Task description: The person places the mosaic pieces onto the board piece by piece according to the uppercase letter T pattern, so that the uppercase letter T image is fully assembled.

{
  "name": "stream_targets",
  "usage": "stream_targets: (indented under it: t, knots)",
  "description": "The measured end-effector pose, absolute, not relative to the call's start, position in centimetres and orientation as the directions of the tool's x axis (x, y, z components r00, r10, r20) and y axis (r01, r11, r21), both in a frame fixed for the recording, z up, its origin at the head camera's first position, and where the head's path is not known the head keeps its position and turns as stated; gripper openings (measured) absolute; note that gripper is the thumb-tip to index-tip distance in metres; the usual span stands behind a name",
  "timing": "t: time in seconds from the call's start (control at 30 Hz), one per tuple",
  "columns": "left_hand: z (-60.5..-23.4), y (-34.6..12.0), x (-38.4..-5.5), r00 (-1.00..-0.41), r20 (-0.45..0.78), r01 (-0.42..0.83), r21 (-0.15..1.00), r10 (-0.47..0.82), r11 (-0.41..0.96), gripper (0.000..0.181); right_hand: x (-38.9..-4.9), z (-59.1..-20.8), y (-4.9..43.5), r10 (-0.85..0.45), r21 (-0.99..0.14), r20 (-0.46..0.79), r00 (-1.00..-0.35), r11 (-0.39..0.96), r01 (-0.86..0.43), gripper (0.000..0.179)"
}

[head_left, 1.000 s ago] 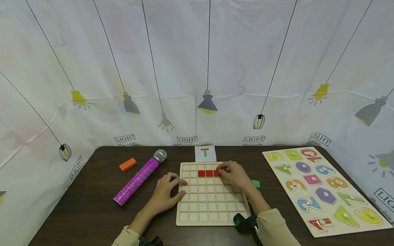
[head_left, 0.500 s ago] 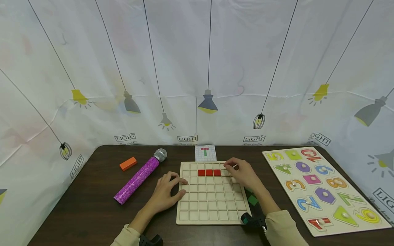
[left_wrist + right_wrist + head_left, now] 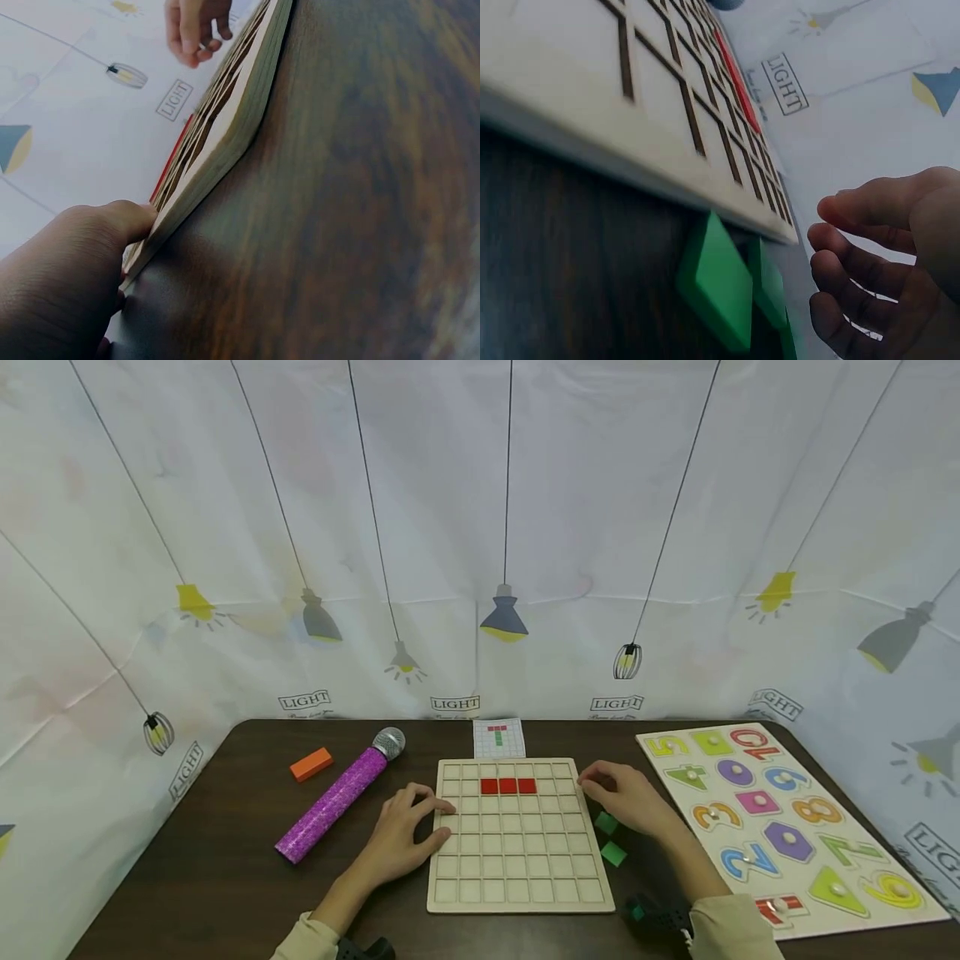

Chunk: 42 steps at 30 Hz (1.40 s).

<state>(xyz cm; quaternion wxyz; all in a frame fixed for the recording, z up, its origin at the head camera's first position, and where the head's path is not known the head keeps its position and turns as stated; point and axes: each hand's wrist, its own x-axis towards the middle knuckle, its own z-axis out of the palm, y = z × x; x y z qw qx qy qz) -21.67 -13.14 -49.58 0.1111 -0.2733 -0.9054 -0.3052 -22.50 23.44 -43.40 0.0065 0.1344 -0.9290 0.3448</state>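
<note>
The right hand [image 3: 626,795] hovers just off the grid board's [image 3: 517,835] right edge, at about three o'clock from the board's middle, fingers loosely curled and holding nothing. Two green blocks [image 3: 609,838] lie on the dark table [image 3: 217,868] just below it, toward five o'clock from the hand, close beside the board. The left hand [image 3: 401,837] rests at the board's nine o'clock edge, thumb and fingers lying over the rim. Three red tiles [image 3: 507,786] fill a row near twelve o'clock. Judging by the pattern card [image 3: 498,737] beyond the board, green goes under the middle red tile. The pickup will likely go best if the right hand pinches one block by its sides, lifts it flat, and the left hand braces the board so it cannot slide.
</note>
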Motion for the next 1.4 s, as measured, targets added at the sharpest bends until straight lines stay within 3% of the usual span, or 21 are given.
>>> stream_targets:
  t: [0.7, 1.4]
  knots:
    - [-49.2, -13.2, -21.6, -0.836, 0.343, 0.548, 0.505, 0.428, 0.667, 0.024, -20.2, -43.3, 26.0, -0.262, -0.502, 0.141, -0.955, 0.812, -0.298, 0.017]
    - [-49.3, -13.1, -21.6, -0.836, 0.343, 0.548, 0.513, 0.427, 0.661, 0.023, -19.2, -44.0, 26.8, -0.247, -0.499, 0.109, -0.963, 0.824, -0.268, 0.028]
